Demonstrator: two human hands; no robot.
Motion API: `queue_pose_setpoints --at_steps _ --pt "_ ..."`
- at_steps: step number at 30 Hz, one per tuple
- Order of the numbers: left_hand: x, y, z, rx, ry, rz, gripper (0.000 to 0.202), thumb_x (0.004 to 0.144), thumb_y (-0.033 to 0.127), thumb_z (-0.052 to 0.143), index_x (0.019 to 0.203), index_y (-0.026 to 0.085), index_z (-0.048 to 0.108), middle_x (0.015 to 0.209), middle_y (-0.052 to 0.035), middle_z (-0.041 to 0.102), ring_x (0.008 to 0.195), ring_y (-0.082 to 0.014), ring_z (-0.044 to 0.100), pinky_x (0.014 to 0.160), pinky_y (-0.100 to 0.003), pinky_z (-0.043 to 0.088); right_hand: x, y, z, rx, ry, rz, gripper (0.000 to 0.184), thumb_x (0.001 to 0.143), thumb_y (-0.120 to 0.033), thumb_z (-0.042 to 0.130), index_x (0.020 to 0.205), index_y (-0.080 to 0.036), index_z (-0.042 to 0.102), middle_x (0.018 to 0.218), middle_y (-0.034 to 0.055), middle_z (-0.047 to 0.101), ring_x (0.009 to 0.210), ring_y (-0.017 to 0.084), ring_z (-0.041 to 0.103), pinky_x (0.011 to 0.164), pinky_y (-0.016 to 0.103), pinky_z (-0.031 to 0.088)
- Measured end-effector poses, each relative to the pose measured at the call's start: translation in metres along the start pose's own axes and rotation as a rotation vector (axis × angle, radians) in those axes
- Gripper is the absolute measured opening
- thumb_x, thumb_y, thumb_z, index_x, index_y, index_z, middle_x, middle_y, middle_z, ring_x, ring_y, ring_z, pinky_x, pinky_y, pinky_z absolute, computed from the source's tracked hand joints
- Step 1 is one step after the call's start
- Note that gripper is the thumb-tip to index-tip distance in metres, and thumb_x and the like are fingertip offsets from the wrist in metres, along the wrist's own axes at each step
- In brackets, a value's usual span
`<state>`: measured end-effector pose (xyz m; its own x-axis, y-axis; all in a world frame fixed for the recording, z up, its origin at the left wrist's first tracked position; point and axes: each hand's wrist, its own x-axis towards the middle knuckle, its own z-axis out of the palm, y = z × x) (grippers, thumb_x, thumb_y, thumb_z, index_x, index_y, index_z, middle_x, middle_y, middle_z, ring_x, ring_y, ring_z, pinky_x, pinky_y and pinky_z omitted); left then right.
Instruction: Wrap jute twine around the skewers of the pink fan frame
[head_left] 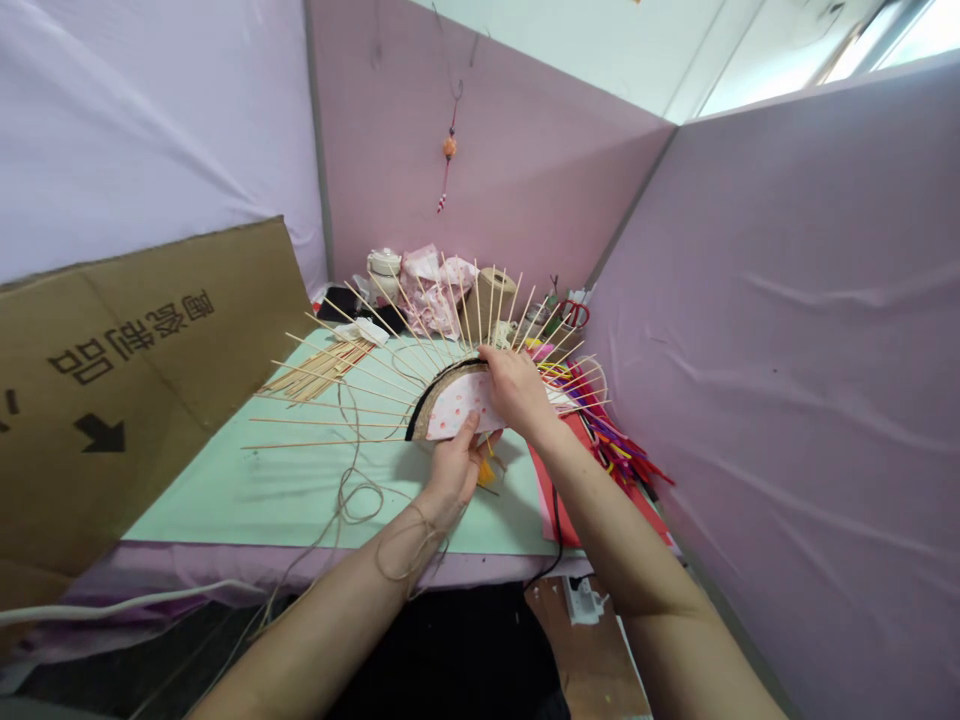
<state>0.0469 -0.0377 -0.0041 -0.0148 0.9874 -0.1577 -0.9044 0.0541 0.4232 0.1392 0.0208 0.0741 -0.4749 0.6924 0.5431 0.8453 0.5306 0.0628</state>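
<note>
We find a half-round fan (pixel 455 405) held above the green tabletop (pixel 232 495), its thin sticks (pixel 322 443) radiating outward. We judge it light, firm along the spotted face, springy and breakable at the sticks; grip should be confined to the face or the black edge (pixel 415 420). The left hand (pixel 452 465) pinches the lower border, thumb on the face. The right hand (pixel 517 390) lies curled over the upper rim; its thumb is hidden, so we cannot tell whether it pinches. Twine (pixel 341 497) loops the left wrist, a snag risk. The cardboard (pixel 150 400) bears inverted printing, read as 陶瓷制品 (ceramic goods), and an arrow. We can read no brand.
</note>
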Motion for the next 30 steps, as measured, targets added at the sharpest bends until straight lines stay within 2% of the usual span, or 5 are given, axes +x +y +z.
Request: queue_pose_setpoints --at_steps 7,12,16,22,30 --pt "0.001 0.0 0.0 0.031 0.03 0.017 0.036 0.073 0.017 0.077 0.108 0.02 0.069 0.115 -0.0065 0.071 0.09 -0.0162 0.069 0.086 -0.035 0.059 -0.005 -0.011 -0.007 -0.039 -0.063 -0.063 0.038 0.091 -0.013 0.042 0.128 -0.013 0.053 0.121 0.0175 0.065 0.109 0.03 0.059 0.093 0.043 0.044" --pt "-0.001 0.002 0.002 -0.017 0.012 0.0 0.029 0.076 0.015 0.074 0.104 0.017 0.068 0.108 -0.0076 0.073 0.086 -0.0157 0.07 0.091 -0.04 0.056 -0.003 0.006 -0.003 0.286 0.167 0.07 0.045 0.09 -0.01 0.034 0.133 -0.013 0.046 0.129 0.0157 0.061 0.113 0.023 0.06 0.098 0.04 0.047" --pt "0.001 0.001 -0.001 -0.029 0.009 -0.016 0.029 0.076 0.016 0.073 0.105 0.017 0.068 0.106 -0.0076 0.073 0.085 -0.0158 0.071 0.094 -0.042 0.055 -0.004 0.007 -0.001 0.335 0.265 0.066 0.043 0.091 -0.011 0.033 0.131 -0.014 0.048 0.125 0.0149 0.063 0.116 0.022 0.058 0.101 0.041 0.045" --pt "0.002 -0.001 -0.002 -0.021 0.031 -0.015 0.033 0.075 0.017 0.076 0.107 0.017 0.069 0.109 -0.0082 0.073 0.086 -0.0163 0.07 0.09 -0.04 0.057 -0.004 -0.002 0.006 0.217 0.106 -0.029 0.045 0.087 -0.008 0.037 0.13 -0.013 0.052 0.116 0.0126 0.069 0.112 0.025 0.06 0.099 0.041 0.043" --pt "-0.002 -0.001 0.001 0.013 0.027 -0.003 0.032 0.074 0.016 0.076 0.105 0.018 0.07 0.108 -0.0063 0.072 0.086 -0.0148 0.069 0.089 -0.038 0.058 -0.001 -0.004 0.007 0.154 0.072 -0.029 0.044 0.089 -0.008 0.036 0.13 -0.01 0.051 0.116 0.014 0.068 0.11 0.025 0.059 0.097 0.04 0.041"
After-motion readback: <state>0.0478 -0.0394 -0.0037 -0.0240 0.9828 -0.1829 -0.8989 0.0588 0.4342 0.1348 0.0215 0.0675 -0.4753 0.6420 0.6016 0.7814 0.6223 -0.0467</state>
